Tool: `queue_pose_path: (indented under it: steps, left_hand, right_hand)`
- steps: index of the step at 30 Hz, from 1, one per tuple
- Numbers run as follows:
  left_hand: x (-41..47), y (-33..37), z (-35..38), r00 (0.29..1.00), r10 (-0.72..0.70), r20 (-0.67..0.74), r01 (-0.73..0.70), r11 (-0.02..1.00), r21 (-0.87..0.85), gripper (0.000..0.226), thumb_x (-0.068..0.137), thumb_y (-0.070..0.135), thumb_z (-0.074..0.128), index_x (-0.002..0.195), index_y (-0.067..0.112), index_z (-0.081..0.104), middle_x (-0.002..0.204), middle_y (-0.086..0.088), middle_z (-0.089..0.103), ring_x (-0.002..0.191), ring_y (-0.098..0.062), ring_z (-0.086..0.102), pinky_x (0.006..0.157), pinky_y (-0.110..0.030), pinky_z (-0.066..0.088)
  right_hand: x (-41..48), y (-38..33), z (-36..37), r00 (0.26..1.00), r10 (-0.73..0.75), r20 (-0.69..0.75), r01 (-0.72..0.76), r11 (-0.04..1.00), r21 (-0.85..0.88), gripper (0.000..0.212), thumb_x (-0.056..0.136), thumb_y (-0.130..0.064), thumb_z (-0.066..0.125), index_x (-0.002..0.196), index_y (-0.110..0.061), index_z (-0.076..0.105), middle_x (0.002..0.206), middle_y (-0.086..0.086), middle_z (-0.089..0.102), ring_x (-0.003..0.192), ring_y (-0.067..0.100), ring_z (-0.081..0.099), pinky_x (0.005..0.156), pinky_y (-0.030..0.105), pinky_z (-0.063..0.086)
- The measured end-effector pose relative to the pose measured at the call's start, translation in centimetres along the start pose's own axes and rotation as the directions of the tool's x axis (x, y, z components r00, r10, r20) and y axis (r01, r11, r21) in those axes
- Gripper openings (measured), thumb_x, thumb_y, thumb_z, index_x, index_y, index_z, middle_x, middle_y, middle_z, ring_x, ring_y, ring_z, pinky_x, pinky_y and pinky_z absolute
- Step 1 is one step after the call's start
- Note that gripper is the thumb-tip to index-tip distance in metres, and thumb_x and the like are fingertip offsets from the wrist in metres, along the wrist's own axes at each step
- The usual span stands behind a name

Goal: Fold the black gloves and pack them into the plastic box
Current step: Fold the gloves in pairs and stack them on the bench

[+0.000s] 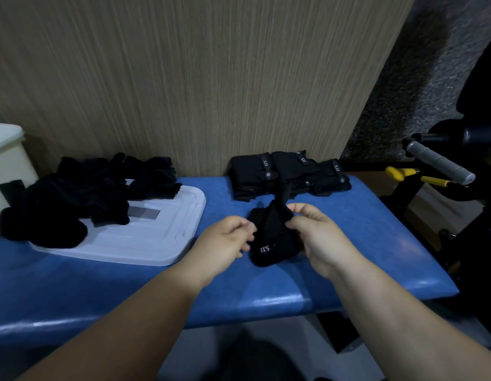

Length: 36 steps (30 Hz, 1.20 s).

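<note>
Item: black fabric glove with white lettering (269,244), between my fingers, above blue padded bench (362,229). My left hand (227,239) pinches one edge, my right hand (317,237) grips the other. I'd keep both edges level while folding.

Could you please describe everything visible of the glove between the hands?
The glove is black, fabric-looking and bunched, with white 5.11 lettering, upside down, on its near end and a strap sticking up at its far end. The left hand pinches its left edge; the right hand grips its right side. It sits over the blue bench.
</note>
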<state>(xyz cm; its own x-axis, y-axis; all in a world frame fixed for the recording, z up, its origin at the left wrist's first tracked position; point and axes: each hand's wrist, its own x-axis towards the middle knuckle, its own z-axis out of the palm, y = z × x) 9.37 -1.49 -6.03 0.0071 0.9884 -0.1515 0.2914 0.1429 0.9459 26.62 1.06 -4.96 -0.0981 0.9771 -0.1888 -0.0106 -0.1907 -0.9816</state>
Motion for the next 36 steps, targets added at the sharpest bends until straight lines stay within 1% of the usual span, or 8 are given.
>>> queue_pose_path:
  steps: [5, 8, 13, 18, 22, 26, 29, 36]
  left_hand:
    - [0.0, 0.0, 0.5, 0.999, -0.021, 0.035, 0.022, 0.999, -0.033, 0.049, 0.077, 0.071, 0.050, 0.096, 0.030, 0.067, 0.094, 0.004, 0.071, 0.088, -0.015, 0.068, 0.084, -0.038, 0.055]
    - [-0.1, 0.5, 0.2, 0.997, -0.082, -0.007, 0.082, 0.994, -0.069, 0.073, 0.056, 0.087, 0.047, 0.097, 0.030, 0.065, 0.101, 0.005, 0.070, 0.098, -0.016, 0.065, 0.091, -0.041, 0.051]
    - [0.3, 0.7, 0.0, 0.980, -0.196, 0.024, 0.196, 0.955, -0.225, 0.036, 0.080, 0.044, 0.068, 0.106, 0.021, 0.058, 0.097, 0.003, 0.071, 0.095, -0.015, 0.067, 0.087, -0.036, 0.051]
    - [0.3, 1.1, -0.4, 0.971, -0.238, 0.006, 0.228, 0.924, -0.307, 0.019, 0.088, 0.006, 0.049, 0.103, 0.008, 0.060, 0.094, -0.012, 0.065, 0.088, -0.027, 0.062, 0.081, -0.040, 0.050]
    - [0.1, 1.2, -0.8, 0.968, -0.250, 0.032, 0.233, 0.837, -0.495, 0.026, 0.090, 0.006, 0.042, 0.108, 0.004, 0.061, 0.094, -0.016, 0.067, 0.074, -0.027, 0.067, 0.064, -0.033, 0.055]
    - [-0.3, 1.3, -0.7, 0.967, -0.212, 0.145, 0.255, 0.732, -0.632, 0.041, 0.091, 0.016, 0.039, 0.123, 0.001, 0.060, 0.109, -0.018, 0.068, 0.087, -0.027, 0.066, 0.062, -0.030, 0.056]
    - [-0.6, 1.6, -0.1, 0.968, -0.156, 0.199, 0.248, 0.734, -0.632, 0.045, 0.093, 0.029, 0.043, 0.126, 0.005, 0.060, 0.110, -0.013, 0.068, 0.088, -0.023, 0.066, 0.067, -0.030, 0.054]
    - [-0.4, 1.7, 2.2, 0.969, -0.193, 0.151, 0.245, 0.790, -0.563, 0.038, 0.092, 0.042, 0.056, 0.120, 0.017, 0.063, 0.105, -0.006, 0.073, 0.097, -0.023, 0.070, 0.086, -0.041, 0.056]
  right_hand:
    - [-0.9, 0.1, 1.1, 0.983, -0.035, 0.181, 0.041, 0.999, -0.027, 0.035, 0.085, -0.013, 0.059, 0.119, -0.017, 0.054, 0.094, 0.010, 0.067, 0.092, 0.025, 0.062, 0.089, 0.036, 0.045]
    - [-1.1, 0.2, 1.2, 0.970, -0.048, 0.237, 0.067, 0.995, -0.073, 0.037, 0.094, 0.000, 0.045, 0.125, -0.017, 0.050, 0.104, 0.009, 0.071, 0.111, 0.028, 0.060, 0.101, 0.036, 0.041]
    - [-0.9, 0.4, 1.0, 0.941, -0.107, 0.321, 0.141, 0.986, -0.084, 0.050, 0.091, 0.015, 0.035, 0.123, -0.021, 0.048, 0.104, 0.006, 0.073, 0.104, 0.022, 0.063, 0.098, 0.032, 0.043]
    - [0.2, 1.0, 0.1, 0.971, -0.237, -0.001, 0.232, 0.950, -0.209, 0.034, 0.092, 0.002, 0.049, 0.104, -0.029, 0.056, 0.087, -0.009, 0.072, 0.082, 0.032, 0.056, 0.087, 0.049, 0.046]
    - [0.7, 0.7, -1.2, 0.957, -0.171, -0.232, 0.114, 0.963, -0.242, 0.009, 0.093, -0.013, 0.054, 0.088, -0.020, 0.057, 0.080, 0.002, 0.060, 0.073, 0.017, 0.056, 0.066, 0.034, 0.047]
    - [0.2, 0.6, -0.7, 0.986, 0.160, -0.050, -0.167, 0.954, -0.248, 0.037, 0.101, -0.037, 0.042, 0.089, -0.009, 0.062, 0.072, 0.007, 0.065, 0.065, 0.017, 0.062, 0.054, 0.026, 0.047]
    - [0.0, 0.7, -0.4, 0.975, 0.220, 0.024, -0.213, 0.963, -0.167, 0.048, 0.101, -0.044, 0.038, 0.088, -0.009, 0.068, 0.070, 0.006, 0.069, 0.065, 0.017, 0.065, 0.054, 0.025, 0.049]
    - [-0.3, 0.3, -0.5, 0.977, 0.210, 0.022, -0.211, 0.976, 0.062, 0.043, 0.095, -0.041, 0.054, 0.114, -0.005, 0.067, 0.112, 0.014, 0.070, 0.103, 0.028, 0.066, 0.093, 0.042, 0.050]
